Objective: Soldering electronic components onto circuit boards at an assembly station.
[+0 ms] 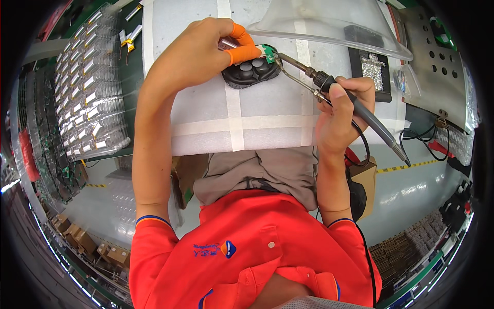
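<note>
My left hand (198,51), with orange finger cots on its thumb and forefinger, pinches at the edge of a small green circuit board (269,53). A silvery piece (226,44) like a flat battery cell shows between its fingers, mostly hidden. The board sits on a black oval holder (249,76) with round grey knobs. In my right hand (343,110) is a grey-handled soldering iron (366,114), gripped like a pen, a thin metal feed tube (297,81) clamped alongside. Iron tip and tube end meet at the board's right edge.
A clear plastic hood (329,23) overhangs the back of the white taped mat (200,139). At right stands a black tray (371,72) of silvery solder scraps beside a perforated metal box (437,62). Stacked clear trays of cells (92,87) and loose battery cells (131,37) lie left.
</note>
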The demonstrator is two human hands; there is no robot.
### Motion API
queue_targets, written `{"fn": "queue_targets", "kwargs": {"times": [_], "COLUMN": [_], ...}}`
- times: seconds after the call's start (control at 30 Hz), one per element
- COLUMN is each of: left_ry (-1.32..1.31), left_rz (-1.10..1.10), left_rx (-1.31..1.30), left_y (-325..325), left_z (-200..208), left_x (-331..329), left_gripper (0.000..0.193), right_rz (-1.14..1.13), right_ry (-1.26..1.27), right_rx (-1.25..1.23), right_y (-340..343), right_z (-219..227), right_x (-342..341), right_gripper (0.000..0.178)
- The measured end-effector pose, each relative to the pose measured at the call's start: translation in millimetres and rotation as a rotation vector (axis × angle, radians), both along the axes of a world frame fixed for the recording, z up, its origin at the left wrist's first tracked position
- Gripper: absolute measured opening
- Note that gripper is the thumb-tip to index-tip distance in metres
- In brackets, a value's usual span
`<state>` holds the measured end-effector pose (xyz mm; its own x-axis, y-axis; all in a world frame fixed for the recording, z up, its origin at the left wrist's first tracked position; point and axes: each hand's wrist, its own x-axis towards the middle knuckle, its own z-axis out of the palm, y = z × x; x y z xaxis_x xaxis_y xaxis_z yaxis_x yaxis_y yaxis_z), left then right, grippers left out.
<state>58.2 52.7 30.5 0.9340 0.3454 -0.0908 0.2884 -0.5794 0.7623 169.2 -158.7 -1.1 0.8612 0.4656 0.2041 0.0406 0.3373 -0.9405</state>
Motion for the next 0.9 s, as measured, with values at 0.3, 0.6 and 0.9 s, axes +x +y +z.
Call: {"fn": "queue_targets", "kwargs": {"times": [0.3,0.6,0.9], "left_ry": [-0.009,0.113,0.156], "left_rz": [0.096,0.033,-0.027], "left_rx": [-0.034,0.008,0.069], "left_y": [-12,3,9], "left_z": [0,12,12], "left_x": [-4,9,16], "left_gripper": [0.017,0.03,0.031], "right_rz": [0.007,0.025,0.051], "right_ry": [-0.027,0.01,-0.008], "right_rx": [-0.059,0.004,0.005], "right_y": [-3,0,1], "right_z": [-2,0,-1], "right_x": [1,-1,0], "right_gripper": [0.013,0.014,0.012]}}
